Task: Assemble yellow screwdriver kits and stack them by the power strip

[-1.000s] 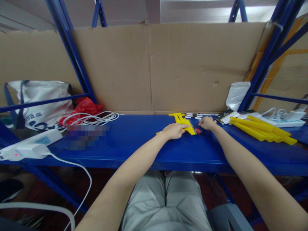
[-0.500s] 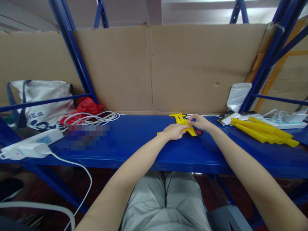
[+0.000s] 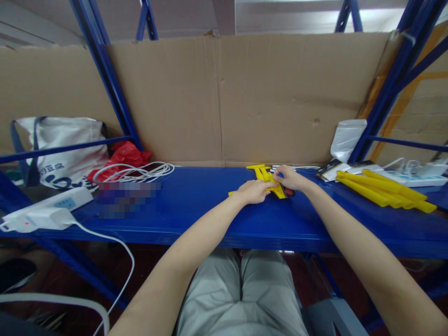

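Observation:
On the blue shelf, my left hand (image 3: 255, 191) is closed on a yellow T-shaped plastic piece (image 3: 279, 190), whose flared end shows beyond the fingers. My right hand (image 3: 290, 178) is pinched over the same piece, thumb and fingertips together. What the pinch holds is too small to make out. Just behind the hands lie more yellow T-shaped pieces (image 3: 258, 170), partly overlapping. Under the right hand a dark red object (image 3: 290, 192) peeks out, mostly covered.
Several yellow tubular handles (image 3: 381, 189) lie at right, near small black-and-white boxes (image 3: 332, 170) and a power strip (image 3: 413, 178). Coiled white cable (image 3: 150, 171), a red plastic bag (image 3: 129, 155), a cloth bag (image 3: 70, 147) and another power strip (image 3: 52, 205) are at left. Cardboard (image 3: 262, 102) stands behind.
Almost nothing differs. The right hand's fingers shift very slightly at the yellow piece, while the left hand stays in place on it.

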`<state>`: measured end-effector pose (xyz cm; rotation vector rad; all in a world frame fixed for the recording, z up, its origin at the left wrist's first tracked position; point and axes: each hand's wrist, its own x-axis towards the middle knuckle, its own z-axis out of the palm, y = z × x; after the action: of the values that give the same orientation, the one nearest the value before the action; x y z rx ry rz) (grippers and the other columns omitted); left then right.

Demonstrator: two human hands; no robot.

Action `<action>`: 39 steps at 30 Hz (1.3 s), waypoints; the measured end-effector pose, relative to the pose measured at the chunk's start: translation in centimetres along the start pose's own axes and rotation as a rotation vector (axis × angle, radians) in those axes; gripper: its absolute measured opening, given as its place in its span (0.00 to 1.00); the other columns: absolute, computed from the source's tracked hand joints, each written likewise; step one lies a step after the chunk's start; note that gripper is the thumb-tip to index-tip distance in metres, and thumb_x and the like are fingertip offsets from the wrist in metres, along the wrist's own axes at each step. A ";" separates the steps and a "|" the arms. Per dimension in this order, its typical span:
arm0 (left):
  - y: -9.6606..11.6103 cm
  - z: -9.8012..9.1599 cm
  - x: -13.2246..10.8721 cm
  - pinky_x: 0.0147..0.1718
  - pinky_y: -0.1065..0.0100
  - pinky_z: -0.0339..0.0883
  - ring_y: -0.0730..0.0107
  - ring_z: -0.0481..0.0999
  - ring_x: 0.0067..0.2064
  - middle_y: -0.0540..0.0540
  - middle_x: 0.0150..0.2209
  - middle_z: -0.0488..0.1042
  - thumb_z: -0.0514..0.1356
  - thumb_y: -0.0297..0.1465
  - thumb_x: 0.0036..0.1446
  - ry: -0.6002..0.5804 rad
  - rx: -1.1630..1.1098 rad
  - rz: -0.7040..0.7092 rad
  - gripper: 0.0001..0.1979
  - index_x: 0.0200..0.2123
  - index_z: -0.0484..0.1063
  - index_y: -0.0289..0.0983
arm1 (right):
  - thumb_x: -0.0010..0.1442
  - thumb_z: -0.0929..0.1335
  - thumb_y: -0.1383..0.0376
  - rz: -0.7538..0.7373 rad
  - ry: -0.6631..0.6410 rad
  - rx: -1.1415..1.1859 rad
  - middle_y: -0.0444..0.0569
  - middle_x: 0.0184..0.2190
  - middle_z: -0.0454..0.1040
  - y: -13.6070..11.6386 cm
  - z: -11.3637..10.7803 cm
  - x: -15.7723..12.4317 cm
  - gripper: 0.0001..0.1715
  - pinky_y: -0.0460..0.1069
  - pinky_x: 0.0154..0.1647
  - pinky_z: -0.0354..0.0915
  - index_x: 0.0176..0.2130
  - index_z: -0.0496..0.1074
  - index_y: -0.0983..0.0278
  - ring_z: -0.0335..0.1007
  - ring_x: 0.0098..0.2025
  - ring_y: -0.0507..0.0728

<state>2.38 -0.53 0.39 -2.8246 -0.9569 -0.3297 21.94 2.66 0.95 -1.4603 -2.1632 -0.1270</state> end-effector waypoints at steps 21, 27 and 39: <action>-0.7 -0.9 0.1 0.51 0.63 0.67 0.63 0.72 0.54 0.45 0.54 0.72 0.50 0.32 0.64 0.140 -0.035 -0.129 0.20 0.60 0.61 0.43 | 0.52 0.68 0.60 0.394 -0.012 0.722 0.50 0.37 0.78 -1.4 -1.1 -0.7 0.10 0.51 0.50 0.62 0.30 0.74 0.65 0.71 0.43 0.56; -0.7 -0.9 0.1 0.49 0.63 0.68 0.60 0.73 0.54 0.43 0.55 0.72 0.49 0.34 0.64 0.113 -0.032 -0.160 0.20 0.59 0.58 0.40 | 0.45 0.71 0.56 0.413 -0.078 0.769 0.49 0.30 0.77 -2.4 -1.7 -1.2 0.13 0.49 0.40 0.63 0.24 0.72 0.63 0.70 0.35 0.56; -0.6 -0.7 0.0 0.46 0.59 0.69 0.56 0.76 0.50 0.39 0.52 0.74 0.50 0.36 0.64 0.040 0.102 -0.225 0.30 0.67 0.46 0.42 | 0.45 0.69 0.64 0.400 -0.057 0.811 0.46 0.25 0.75 -2.3 -1.0 -0.9 0.05 0.48 0.38 0.63 0.22 0.72 0.64 0.68 0.30 0.53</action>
<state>1.92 -0.15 1.10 -2.6141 -1.2483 -0.3498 20.51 0.55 1.85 -1.3414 -1.5944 0.8378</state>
